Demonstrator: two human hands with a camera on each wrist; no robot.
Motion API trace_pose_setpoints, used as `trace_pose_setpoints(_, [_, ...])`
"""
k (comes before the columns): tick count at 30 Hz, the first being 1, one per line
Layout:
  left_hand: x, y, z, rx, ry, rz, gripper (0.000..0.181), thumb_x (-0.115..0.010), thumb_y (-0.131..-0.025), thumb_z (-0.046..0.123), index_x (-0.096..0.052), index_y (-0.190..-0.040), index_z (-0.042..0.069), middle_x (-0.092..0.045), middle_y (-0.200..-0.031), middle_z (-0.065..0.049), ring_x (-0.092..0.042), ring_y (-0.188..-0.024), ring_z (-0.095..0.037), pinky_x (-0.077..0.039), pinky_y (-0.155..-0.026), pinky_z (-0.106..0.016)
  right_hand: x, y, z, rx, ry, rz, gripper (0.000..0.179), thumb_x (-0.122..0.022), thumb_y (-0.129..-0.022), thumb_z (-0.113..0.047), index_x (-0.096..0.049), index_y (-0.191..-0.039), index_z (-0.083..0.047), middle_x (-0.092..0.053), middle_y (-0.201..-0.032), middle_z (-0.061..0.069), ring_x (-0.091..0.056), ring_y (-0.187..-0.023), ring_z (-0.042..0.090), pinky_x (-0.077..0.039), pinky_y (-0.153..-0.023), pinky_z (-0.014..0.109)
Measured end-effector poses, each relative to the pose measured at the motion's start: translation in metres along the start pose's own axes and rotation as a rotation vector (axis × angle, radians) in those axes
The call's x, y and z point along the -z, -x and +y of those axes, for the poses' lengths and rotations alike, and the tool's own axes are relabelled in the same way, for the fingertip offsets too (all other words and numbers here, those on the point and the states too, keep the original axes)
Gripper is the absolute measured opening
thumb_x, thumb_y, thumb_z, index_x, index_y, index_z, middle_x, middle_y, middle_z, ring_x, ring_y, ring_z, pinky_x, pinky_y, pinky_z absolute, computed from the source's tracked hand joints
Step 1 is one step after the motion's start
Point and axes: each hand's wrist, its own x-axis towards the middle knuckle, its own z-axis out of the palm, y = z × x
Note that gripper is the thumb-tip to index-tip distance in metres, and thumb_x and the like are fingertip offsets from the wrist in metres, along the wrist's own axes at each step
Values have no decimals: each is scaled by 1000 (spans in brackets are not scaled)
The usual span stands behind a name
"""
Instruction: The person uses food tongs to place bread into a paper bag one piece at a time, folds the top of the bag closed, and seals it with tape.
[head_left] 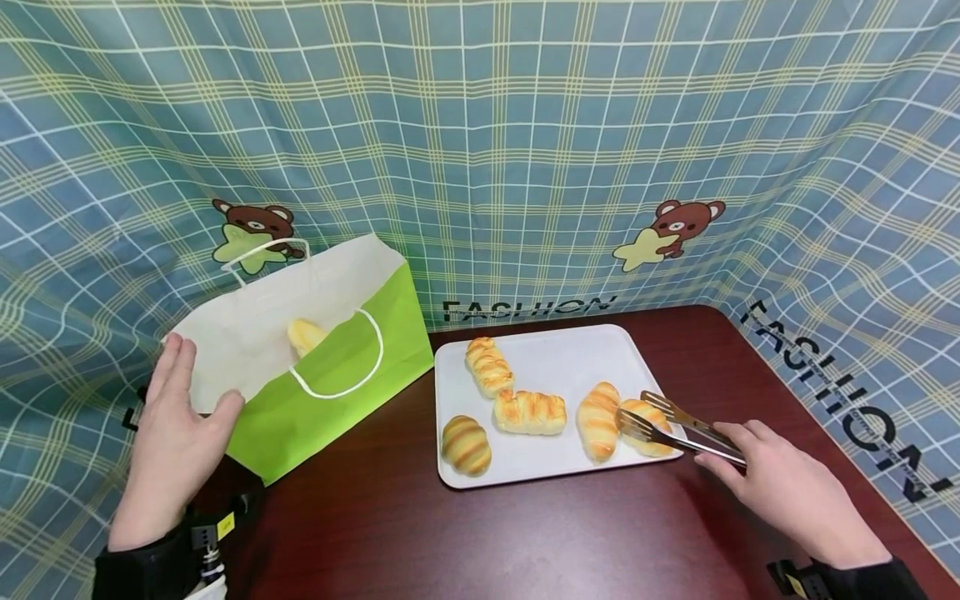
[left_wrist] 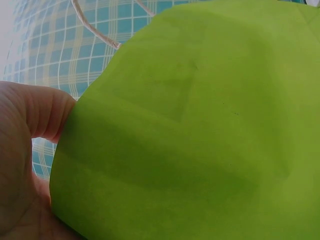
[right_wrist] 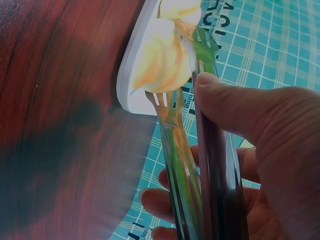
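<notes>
My right hand (head_left: 787, 487) holds a pair of metal tongs (head_left: 697, 433) with fork-like ends, thumb on one arm and fingers on the other. Those ends lie either side of a bread roll (head_left: 637, 442) at the tray's right end; whether they grip it I cannot tell. At the left, a green paper bag (head_left: 337, 417) with a white inside stands with its mouth open, a pale bread roll (head_left: 305, 335) visible within. My left hand (head_left: 176, 433) touches the bag's left side, thumb and fingers spread apart. Green paper fills most of the left wrist view.
The white tray (head_left: 555, 358) also bears a long roll (head_left: 598, 421), a striped round roll (head_left: 466, 446) and two ridged rolls (head_left: 490, 367). It rests on a dark wooden table (head_left: 525, 533). A blue checked curtain (head_left: 525, 167) hangs behind and at the sides.
</notes>
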Motion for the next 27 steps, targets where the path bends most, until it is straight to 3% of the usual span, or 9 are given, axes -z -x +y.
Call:
trace_pose_setpoints(8, [0,0,1,-6,-2,6,76,-49,-93,23,-3,-152,11,7,-159,1,2,-145,-33,-15,-104,-66,4,0,0,22,15,50,66,-53,-82,-68,-62,-121,-15,-60,-97,8,-53,-65,16,-39,-48,35])
trace_pose_setpoints(27, [1,0,3,-17,-6,15,75,-49,-93,22,-4,-152,10,6,-159,-2,0,-145,-34,-16,-104,-66,19,-7,1,27,23,78,74,-46,-83,-71,-59,-123,-10,-59,-99,14,-50,-64,15,-34,-47,28])
